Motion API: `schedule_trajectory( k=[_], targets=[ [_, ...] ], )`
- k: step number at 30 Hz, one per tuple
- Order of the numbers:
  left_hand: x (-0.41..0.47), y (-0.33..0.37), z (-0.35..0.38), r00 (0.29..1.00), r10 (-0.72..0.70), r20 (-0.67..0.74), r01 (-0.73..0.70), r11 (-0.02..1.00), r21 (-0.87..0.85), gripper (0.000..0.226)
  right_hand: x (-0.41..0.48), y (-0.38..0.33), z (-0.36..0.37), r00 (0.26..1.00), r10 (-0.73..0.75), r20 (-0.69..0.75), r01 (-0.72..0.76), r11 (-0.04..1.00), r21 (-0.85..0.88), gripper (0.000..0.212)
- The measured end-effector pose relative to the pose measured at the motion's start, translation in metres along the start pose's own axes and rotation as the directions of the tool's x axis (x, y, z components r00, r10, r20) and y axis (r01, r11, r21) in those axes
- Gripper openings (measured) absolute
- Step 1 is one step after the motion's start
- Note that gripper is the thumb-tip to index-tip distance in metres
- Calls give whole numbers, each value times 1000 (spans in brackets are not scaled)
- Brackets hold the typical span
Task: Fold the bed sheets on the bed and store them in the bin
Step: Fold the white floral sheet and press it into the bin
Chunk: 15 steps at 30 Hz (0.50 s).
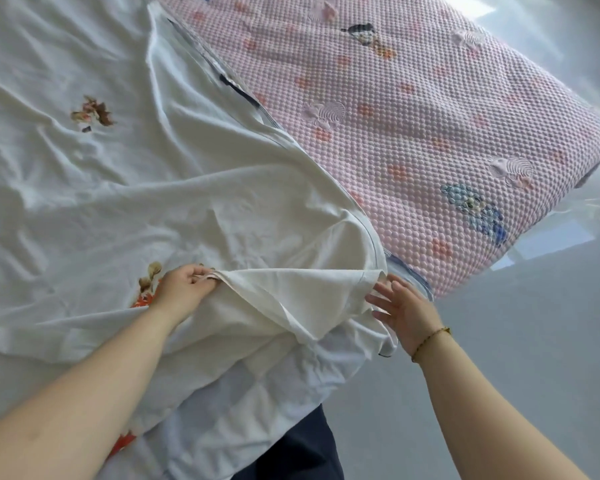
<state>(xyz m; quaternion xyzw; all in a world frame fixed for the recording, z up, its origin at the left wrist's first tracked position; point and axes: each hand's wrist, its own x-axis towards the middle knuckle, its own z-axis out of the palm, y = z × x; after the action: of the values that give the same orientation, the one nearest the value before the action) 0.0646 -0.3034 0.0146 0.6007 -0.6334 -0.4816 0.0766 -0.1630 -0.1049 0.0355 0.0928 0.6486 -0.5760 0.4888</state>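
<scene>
**Left hand** (184, 287): fingers curled round a gathered ridge of the white bed sheet (153, 188), clenching it beside an orange printed motif (146, 289).

**Right hand** (404, 311): fingers straight and spread, grasping nothing. The fingertips are at or just beside the sheet's free corner (374, 275); whether they touch it cannot be told.

**Bed sheet:** lies crumpled across the bed, with one edge turned back off the pink quilted mattress (413, 116). Its near portion hangs over the bedside toward the grey floor (499, 358). The bin is not in view.

**Risks:**
- Only one hand has a hold, so the corner may sag away before the right hand closes and slide over the edge to the floor.
- The left hand's bunch appears to take in several layers, so pulling on it would likely drag creases into the fold and skew the edges.
- The weight of the overhang may draw more cloth off the bed.
</scene>
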Motion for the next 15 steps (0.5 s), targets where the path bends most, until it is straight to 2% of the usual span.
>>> schedule_trajectory(
  k=[3, 6, 8, 10, 11, 13, 15],
  targets=[
    [5, -11, -10, 997, -28, 73, 21, 996, 92, 28, -1, 13, 11, 995, -98, -5, 91, 946, -310, 42],
    [0, -17, -13, 977, -51, 207, 26, 992, 123, 47, -5, 26, 24, 995, -52, 91, 94, 831, -549, 23],
    [-8, -14, -12, 966, -4, 260, -65, 964, 259, 84, -4, 29, 31, 997, -14, 72, 55, 792, -608, 12],
    [-18, -6, -9, 954, 124, 273, -247, 842, 480, 113, -2, 25, 41, 999, 35, 23, -17, 852, -524, 7],
    [-21, -3, -5, 934, 210, 290, -342, 766, 544, 116, 0, 21, 46, 998, 62, 14, -50, 908, -417, 10],
    [-31, 6, 4, 867, 321, 382, -491, 681, 543, 114, 1, 11, 58, 995, 101, 22, -95, 976, -196, 20],
    [-42, 12, 17, 773, 448, 450, -632, 606, 483, 110, -3, -2, 70, 992, 117, 53, -112, 991, -79, 23]
  ],
)
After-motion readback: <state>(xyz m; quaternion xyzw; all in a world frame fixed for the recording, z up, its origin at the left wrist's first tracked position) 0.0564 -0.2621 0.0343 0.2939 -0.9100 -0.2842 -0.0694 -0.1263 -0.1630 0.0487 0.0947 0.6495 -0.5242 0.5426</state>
